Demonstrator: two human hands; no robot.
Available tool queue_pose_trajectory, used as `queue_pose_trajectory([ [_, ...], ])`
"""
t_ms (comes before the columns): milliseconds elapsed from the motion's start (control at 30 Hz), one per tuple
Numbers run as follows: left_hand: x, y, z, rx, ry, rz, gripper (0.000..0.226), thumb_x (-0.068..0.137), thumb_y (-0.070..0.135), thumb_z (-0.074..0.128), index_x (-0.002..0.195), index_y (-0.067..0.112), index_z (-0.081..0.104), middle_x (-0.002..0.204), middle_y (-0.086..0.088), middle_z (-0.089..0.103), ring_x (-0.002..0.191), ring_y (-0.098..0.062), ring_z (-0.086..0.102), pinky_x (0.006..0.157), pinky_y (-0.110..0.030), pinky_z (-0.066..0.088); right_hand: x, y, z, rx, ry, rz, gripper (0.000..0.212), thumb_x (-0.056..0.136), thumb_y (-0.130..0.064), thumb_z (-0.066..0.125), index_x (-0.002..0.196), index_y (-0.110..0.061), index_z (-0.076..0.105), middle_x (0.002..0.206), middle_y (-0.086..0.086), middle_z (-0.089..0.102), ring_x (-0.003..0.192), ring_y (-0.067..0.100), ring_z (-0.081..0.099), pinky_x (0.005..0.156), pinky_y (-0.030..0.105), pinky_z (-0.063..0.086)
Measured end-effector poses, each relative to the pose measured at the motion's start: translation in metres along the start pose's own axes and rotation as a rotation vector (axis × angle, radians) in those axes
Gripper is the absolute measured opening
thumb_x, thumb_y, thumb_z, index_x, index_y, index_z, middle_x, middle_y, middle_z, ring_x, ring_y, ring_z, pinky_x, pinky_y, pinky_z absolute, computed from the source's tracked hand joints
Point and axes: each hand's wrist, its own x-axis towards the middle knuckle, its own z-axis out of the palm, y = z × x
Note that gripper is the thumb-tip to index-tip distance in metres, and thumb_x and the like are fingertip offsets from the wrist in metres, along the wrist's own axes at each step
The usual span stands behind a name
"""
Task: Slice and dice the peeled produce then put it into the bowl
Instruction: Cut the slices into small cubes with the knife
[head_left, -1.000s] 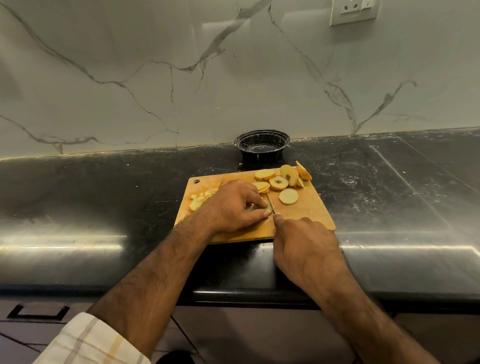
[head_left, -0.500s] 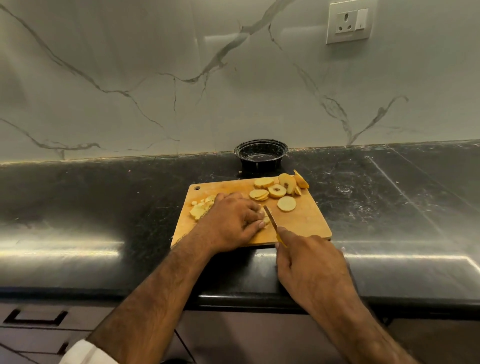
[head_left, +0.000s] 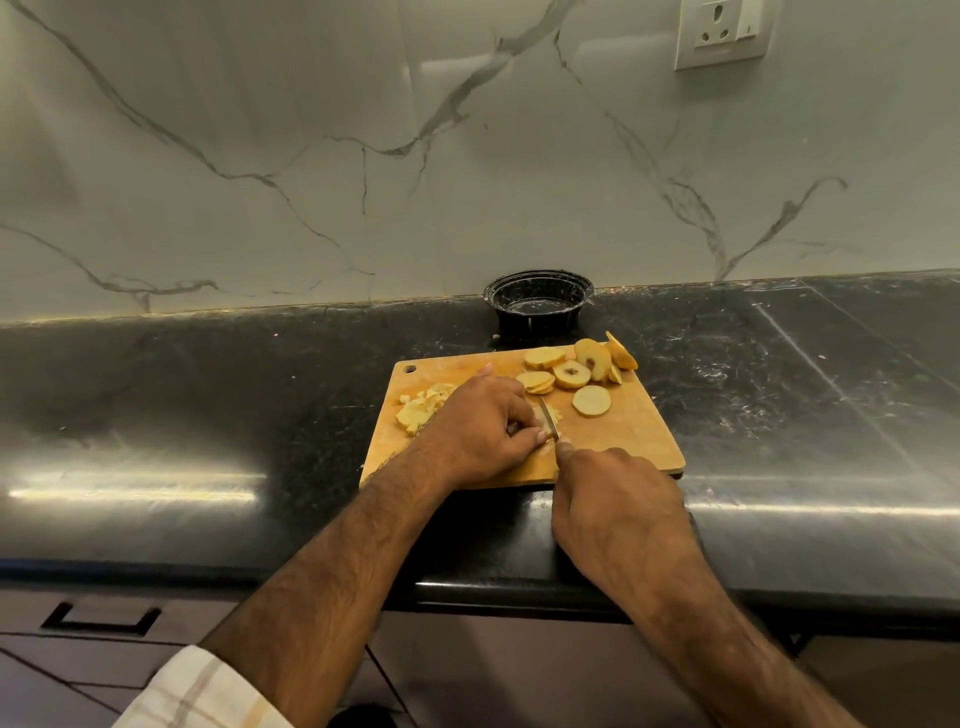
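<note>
Nearest me, over the front edge of the cutting board (head_left: 639, 436), my right hand (head_left: 621, 512) is curled tight round the handle of the knife (head_left: 548, 422), index finger laid forward along the spine so I can steer the blade straight down. Just left of that blade, my left hand (head_left: 480, 428) bunches its fingers (head_left: 530, 435) down over the piece being diced (head_left: 555, 415), tips tucked close to the steel to keep the piece from sliding; most of it is hidden under them. Left of my left knuckles sits the diced pile (head_left: 422, 410), pushed aside to leave cutting room. Beyond my fingertips, toward the board's far right corner, the slices (head_left: 571, 371) wait, some stacked, one round lying apart. Farthest off, against the wall, the black bowl (head_left: 538, 299) looks to hold nothing yet, so I judge the dicing is partway and the transfer has not begun.
</note>
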Motion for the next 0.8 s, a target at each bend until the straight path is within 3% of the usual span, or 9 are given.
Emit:
queue_pose_trajectory([
  [100,0.000,0.002,0.002,0.033,-0.002,-0.016,0.021,0.097,0.040,0.071,0.103,0.023,0.083,0.095,0.016,0.068,0.093,-0.001,0.059,0.130,-0.036,0.007,-0.010,0.004,0.001,-0.022,-0.053,-0.001,0.038,0.105,-0.037,0.051,0.142,-0.029,0.048,0.095,-0.003,0.054,0.087,0.020,0.054,0.076,0.037,0.049],
  [267,-0.012,-0.006,-0.001,0.022,0.048,0.052,0.021,0.096,0.044,0.071,0.107,0.029,0.081,0.102,0.019,0.073,0.102,0.004,0.062,0.131,-0.038,-0.003,-0.021,0.010,-0.007,0.045,-0.003,-0.011,0.053,0.106,-0.041,0.047,0.157,-0.031,0.036,0.116,0.002,0.067,0.102,0.023,0.062,0.089,0.041,0.055],
  [367,-0.015,-0.012,-0.002,-0.020,0.102,0.050,0.022,0.095,0.043,0.073,0.109,0.027,0.081,0.115,0.017,0.073,0.115,0.003,0.060,0.131,-0.041,0.005,-0.022,0.009,-0.010,0.049,0.011,-0.031,0.055,0.107,-0.043,0.046,0.159,-0.032,0.032,0.116,0.003,0.068,0.102,0.023,0.063,0.088,0.040,0.055],
  [467,-0.013,-0.012,0.000,-0.008,0.076,0.061,0.020,0.095,0.039,0.073,0.108,0.027,0.082,0.115,0.016,0.073,0.115,0.003,0.059,0.131,-0.040,0.008,-0.017,0.004,-0.008,0.023,-0.028,-0.030,0.055,0.107,-0.041,0.047,0.159,-0.032,0.032,0.121,0.004,0.066,0.106,0.024,0.062,0.089,0.041,0.055],
  [567,-0.010,-0.011,0.001,-0.014,0.037,0.060,0.016,0.096,0.035,0.074,0.107,0.028,0.082,0.106,0.015,0.076,0.108,0.001,0.063,0.129,-0.033,0.004,-0.011,0.001,-0.002,0.006,-0.042,-0.028,0.049,0.107,-0.040,0.046,0.154,-0.031,0.037,0.119,0.004,0.065,0.102,0.025,0.061,0.084,0.040,0.054],
  [667,-0.006,-0.011,-0.002,-0.012,0.026,0.066,0.014,0.095,0.034,0.074,0.103,0.027,0.083,0.098,0.017,0.075,0.102,0.000,0.064,0.127,-0.029,0.000,0.002,0.000,-0.001,0.001,-0.008,-0.029,0.039,0.105,-0.037,0.046,0.143,-0.031,0.049,0.112,0.002,0.064,0.087,0.022,0.052,0.074,0.035,0.045],
  [800,-0.004,-0.010,-0.003,0.003,0.014,0.071,0.013,0.096,0.033,0.073,0.098,0.026,0.082,0.094,0.018,0.073,0.098,0.002,0.064,0.127,-0.028,-0.003,0.013,-0.006,-0.004,-0.015,0.004,-0.024,0.028,0.104,-0.035,0.047,0.130,-0.030,0.057,0.097,-0.001,0.053,0.084,0.020,0.046,0.073,0.035,0.040],
])
